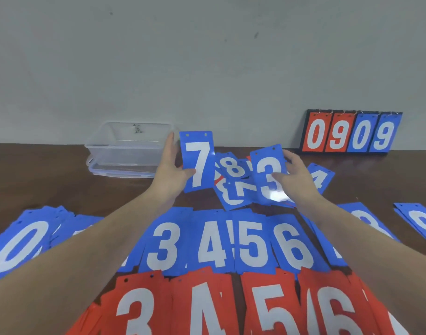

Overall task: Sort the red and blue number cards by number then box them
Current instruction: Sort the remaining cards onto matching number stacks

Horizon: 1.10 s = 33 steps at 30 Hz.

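Left hand (169, 175) is pinching blue 7 card (198, 163); right hand (295, 176) is gripping blue 3 card (267, 175) over the unsorted pile (233, 184). Suggest dropping each squarely onto its matching blue stack nearer the wrists.

Left forearm (91, 240) hides the blue piles between the 0 pile (18, 245) and the 3 pile (163, 243); digits there unreadable. Right forearm (366, 245) covers most of the blue 8 pile (361, 213). Blue 9 pile (422, 221) cut by right edge. Red row (207, 308) cut by bottom edge; its outer piles unreadable. Loose heap (233, 182) mid-frame overlaps, with a red card barely showing. Blue 4 card (321, 176) half behind right hand (296, 175). Marking on clear box (127, 143) too small to read.
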{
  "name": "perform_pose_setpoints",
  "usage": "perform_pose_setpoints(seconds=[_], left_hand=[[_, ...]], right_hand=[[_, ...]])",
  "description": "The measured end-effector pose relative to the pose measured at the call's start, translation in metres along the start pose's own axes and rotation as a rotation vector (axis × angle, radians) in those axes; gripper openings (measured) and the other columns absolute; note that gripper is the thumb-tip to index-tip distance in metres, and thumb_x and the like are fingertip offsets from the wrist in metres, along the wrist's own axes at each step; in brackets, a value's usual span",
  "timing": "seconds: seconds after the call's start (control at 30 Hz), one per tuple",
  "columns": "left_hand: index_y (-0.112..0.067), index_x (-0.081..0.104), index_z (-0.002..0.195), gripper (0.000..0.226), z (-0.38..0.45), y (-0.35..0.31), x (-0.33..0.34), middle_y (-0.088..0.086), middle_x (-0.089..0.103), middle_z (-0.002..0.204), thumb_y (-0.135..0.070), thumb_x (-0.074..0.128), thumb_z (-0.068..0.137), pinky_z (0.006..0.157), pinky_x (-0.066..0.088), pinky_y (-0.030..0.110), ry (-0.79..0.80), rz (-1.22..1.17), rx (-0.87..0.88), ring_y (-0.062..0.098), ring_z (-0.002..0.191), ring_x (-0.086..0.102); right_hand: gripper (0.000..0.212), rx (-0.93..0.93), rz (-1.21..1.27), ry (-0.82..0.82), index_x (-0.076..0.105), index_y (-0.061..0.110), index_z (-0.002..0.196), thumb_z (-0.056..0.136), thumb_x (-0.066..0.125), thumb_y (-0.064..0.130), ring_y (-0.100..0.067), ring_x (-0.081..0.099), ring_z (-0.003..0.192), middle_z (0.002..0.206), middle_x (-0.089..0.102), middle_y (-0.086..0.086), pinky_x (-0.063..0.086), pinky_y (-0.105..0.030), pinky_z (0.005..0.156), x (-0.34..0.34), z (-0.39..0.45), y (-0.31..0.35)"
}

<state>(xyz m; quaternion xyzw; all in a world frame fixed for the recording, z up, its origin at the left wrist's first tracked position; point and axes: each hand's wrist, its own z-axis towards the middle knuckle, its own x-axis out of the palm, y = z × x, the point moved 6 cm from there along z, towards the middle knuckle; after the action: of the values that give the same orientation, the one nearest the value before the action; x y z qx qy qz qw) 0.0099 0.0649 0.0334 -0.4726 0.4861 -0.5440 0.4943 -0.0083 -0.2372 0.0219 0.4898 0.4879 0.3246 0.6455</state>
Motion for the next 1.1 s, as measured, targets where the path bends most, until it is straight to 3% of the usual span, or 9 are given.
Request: perform_pose_setpoints(seconds=[0.13,0.27,0.53,0.67,0.77,0.87,0.97,1.03,1.1], left_hand=[[-0.04,0.025,0.155,0.088,-0.022,0.0,-0.023,-0.011,0.058,0.141,0.016,0.052,0.093,0.089,0.059,0.043,-0.024,-0.088,-0.002,0.015,0.126,0.059],[-0.048,0.045,0.142,0.08,-0.042,0.002,-0.057,-0.011,0.062,0.137,0.013,0.051,0.091,0.105,0.047,0.053,-0.096,-0.087,-0.042,0.02,0.126,0.06],[-0.032,0.068,0.112,0.026,-0.096,0.003,-0.12,-0.006,0.075,0.11,-0.012,0.055,0.101,0.091,0.057,0.052,-0.314,-0.112,-0.123,0.021,0.103,0.072],[-0.031,0.066,0.107,0.022,-0.116,0.002,-0.146,-0.01,0.072,0.102,-0.013,0.055,0.1,0.074,0.057,0.041,-0.421,-0.08,-0.109,0.021,0.095,0.069],[-0.031,0.063,0.111,0.026,-0.129,0.001,-0.158,-0.008,0.07,0.109,-0.009,0.054,0.099,0.077,0.057,0.041,-0.429,-0.082,-0.101,0.02,0.098,0.069],[-0.038,0.056,0.124,0.041,-0.139,-0.001,-0.159,-0.01,0.071,0.113,-0.005,0.05,0.101,0.072,0.06,0.037,-0.39,-0.067,-0.085,0.014,0.094,0.073],[-0.047,0.047,0.135,0.056,-0.144,-0.004,-0.158,-0.014,0.073,0.095,-0.001,0.045,0.102,0.056,0.054,0.024,-0.364,-0.062,-0.075,0.006,0.083,0.073],[-0.046,0.047,0.138,0.057,-0.145,-0.004,-0.154,-0.006,0.071,0.11,-0.001,0.046,0.102,0.059,0.054,0.024,-0.347,-0.061,-0.087,0.011,0.092,0.073],[-0.042,0.048,0.14,0.056,-0.145,-0.003,-0.147,0.002,0.069,0.119,-0.002,0.047,0.102,0.066,0.056,0.029,-0.323,-0.053,-0.104,0.018,0.1,0.072]], right_hand=[[0.051,-0.008,0.063,0.072,0.049,0.032,0.138,0.095,0.066,0.011,-0.017,0.066,0.108,0.122,0.066,0.006,0.052,-0.026,0.07,0.028,-0.017,0.014],[0.035,0.019,0.09,0.099,0.054,0.028,0.133,0.099,0.063,0.023,-0.013,0.07,0.095,0.119,0.068,0.003,0.051,-0.02,0.056,0.056,-0.032,0.026],[0.013,0.054,0.087,0.302,0.061,0.015,0.11,0.099,0.062,0.021,-0.02,0.074,0.089,0.104,0.075,-0.003,0.056,-0.031,0.071,0.112,-0.071,0.042],[0.034,0.071,0.235,0.528,0.046,0.02,0.117,0.096,0.063,0.0,-0.026,0.074,0.09,0.1,0.074,-0.009,0.06,-0.041,0.077,0.144,-0.091,0.045],[0.056,0.01,0.061,0.634,0.042,0.03,0.136,0.095,0.064,-0.001,-0.02,0.073,0.094,0.094,0.074,0.003,0.062,-0.039,0.078,0.166,-0.103,0.044],[0.048,-0.12,-0.226,0.62,0.051,0.029,0.134,0.094,0.069,0.01,-0.014,0.07,0.104,0.119,0.069,0.003,0.062,-0.041,0.084,0.182,-0.103,0.037],[0.039,-0.222,-0.382,0.603,0.056,0.031,0.126,0.093,0.07,0.015,-0.01,0.069,0.099,0.119,0.068,0.005,0.06,-0.031,0.078,0.193,-0.101,0.028],[0.036,-0.294,-0.492,0.579,0.058,0.029,0.125,0.093,0.071,0.02,-0.01,0.065,0.097,0.118,0.066,0.004,0.053,-0.022,0.071,0.197,-0.102,0.024],[0.041,-0.383,-0.63,0.514,0.058,0.029,0.128,0.09,0.074,0.028,-0.015,0.057,0.112,0.126,0.061,0.004,0.051,-0.026,0.083,0.197,-0.1,0.02]])
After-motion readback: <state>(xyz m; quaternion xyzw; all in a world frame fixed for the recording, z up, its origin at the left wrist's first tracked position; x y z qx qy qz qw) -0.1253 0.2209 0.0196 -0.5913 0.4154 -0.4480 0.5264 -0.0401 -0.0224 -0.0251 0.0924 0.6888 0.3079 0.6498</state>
